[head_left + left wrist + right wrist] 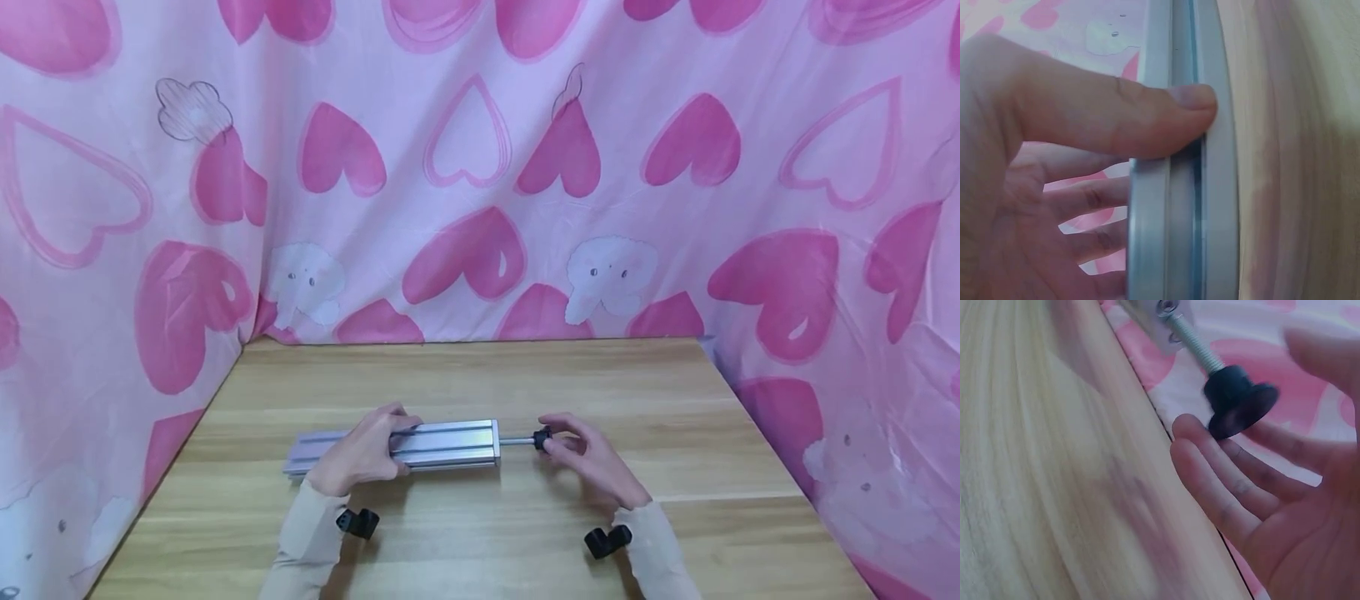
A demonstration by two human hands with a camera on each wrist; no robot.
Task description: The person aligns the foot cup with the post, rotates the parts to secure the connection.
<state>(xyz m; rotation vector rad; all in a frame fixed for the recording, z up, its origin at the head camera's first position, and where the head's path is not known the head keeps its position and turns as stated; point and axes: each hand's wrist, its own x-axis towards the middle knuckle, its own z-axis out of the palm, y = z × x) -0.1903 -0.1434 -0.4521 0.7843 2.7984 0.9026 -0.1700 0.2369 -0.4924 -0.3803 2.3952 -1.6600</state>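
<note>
A silver aluminium profile [450,446] with long grooves lies crosswise before me, its shadow on the wood below. My left hand [367,446] grips it near the middle; in the left wrist view the thumb [1191,115] presses on the grooved face and the other fingers go behind it. From the profile's right end a threaded rod [1197,347] sticks out, ending in a black levelling foot [1238,400] with a wide round base. My right hand [588,454] is around this foot, fingers loosely bent and touching or very near its base, the thumb standing apart from it.
The wooden table [480,542] reaches back to a pink curtain [465,183] with hearts, which also hangs along the left and right sides. A black wrist mount [358,523] sits by the left sleeve and another black mount [607,542] by the right sleeve.
</note>
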